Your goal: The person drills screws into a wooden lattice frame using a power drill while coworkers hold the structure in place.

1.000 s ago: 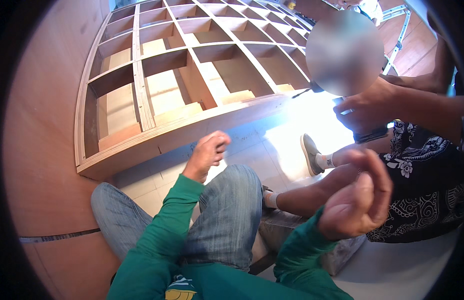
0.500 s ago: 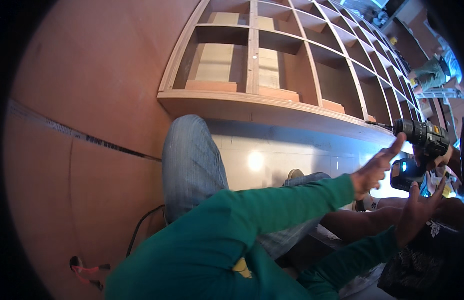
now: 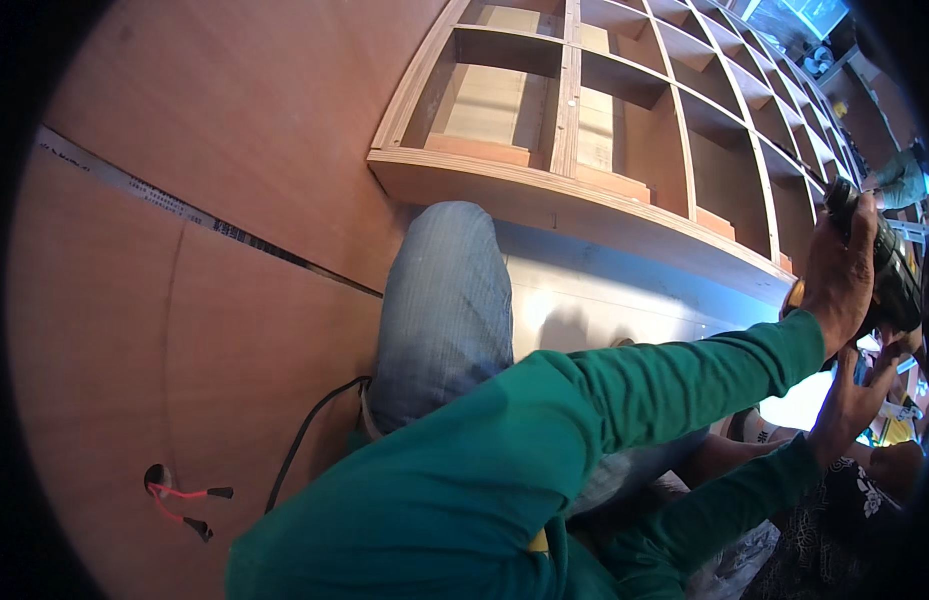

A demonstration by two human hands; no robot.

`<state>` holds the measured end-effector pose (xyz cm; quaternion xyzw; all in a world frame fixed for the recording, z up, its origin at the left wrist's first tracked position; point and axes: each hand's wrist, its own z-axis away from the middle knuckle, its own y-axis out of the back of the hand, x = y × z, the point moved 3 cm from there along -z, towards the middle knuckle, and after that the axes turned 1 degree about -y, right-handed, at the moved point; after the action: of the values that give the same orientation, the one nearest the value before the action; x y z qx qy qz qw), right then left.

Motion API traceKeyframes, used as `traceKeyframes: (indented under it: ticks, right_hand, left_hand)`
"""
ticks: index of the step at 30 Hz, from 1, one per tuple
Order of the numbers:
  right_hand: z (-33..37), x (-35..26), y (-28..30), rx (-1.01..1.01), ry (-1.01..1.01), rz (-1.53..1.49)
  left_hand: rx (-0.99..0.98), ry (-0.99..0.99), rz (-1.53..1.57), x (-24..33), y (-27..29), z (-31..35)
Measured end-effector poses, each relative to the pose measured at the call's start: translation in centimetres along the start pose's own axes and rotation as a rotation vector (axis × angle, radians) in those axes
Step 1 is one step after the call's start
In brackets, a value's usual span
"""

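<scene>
Since 0.5 s ago, the left hand [image 3: 836,280] has closed around the dark green-black power drill [image 3: 884,265]; the right hand [image 3: 856,385] reaches up below it, fingers spread open.

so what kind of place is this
Probably a room being fitted out with built-in carpentry. A bare plywood shelf unit fills the wall, loose wires poke from a hole in a plywood panel, and the left hand grips a drill.
</scene>
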<state>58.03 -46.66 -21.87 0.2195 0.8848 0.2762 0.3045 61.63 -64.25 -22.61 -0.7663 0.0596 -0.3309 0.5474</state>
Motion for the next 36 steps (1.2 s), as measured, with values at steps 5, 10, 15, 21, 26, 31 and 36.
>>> traceKeyframes:
  ticks: [5, 10, 15, 21, 26, 31, 36]
  right_hand:
    - [2.9, -3.6, -0.9, -0.144, -0.003, 0.035]
    - [5.3, -5.9, -5.0, -0.177, -0.052, -0.208]
    - [13.7, -4.7, -16.6, -0.188, -0.470, -1.495]
    - [15.2, -5.9, -19.7, -0.376, -0.550, -1.423]
    - [12.8, -8.3, -20.2, -0.494, -0.738, -1.801]
    - [13.7, -9.0, -19.3, -0.500, -0.694, -1.896]
    - [17.5, -11.3, -16.5, -0.287, -1.198, -1.790]
  left_hand:
    - [-0.120, -0.119, -0.219, 5.1, 3.5, 1.8]
    - [-0.193, -0.175, -0.628, 7.4, 7.7, 0.9]
    - [-0.202, -0.127, -0.747, 7.8, 12.7, -0.5]
    - [-0.559, 0.229, -0.963, 10.9, 17.6, -1.7]
    - [-0.385, -0.205, -1.901, 19.7, 25.9, -5.9]
    - [-0.692, 0.002, -2.081, 18.7, 32.2, -7.5]
    - [-0.630, 0.226, -2.196, 18.8, 32.3, -6.3]
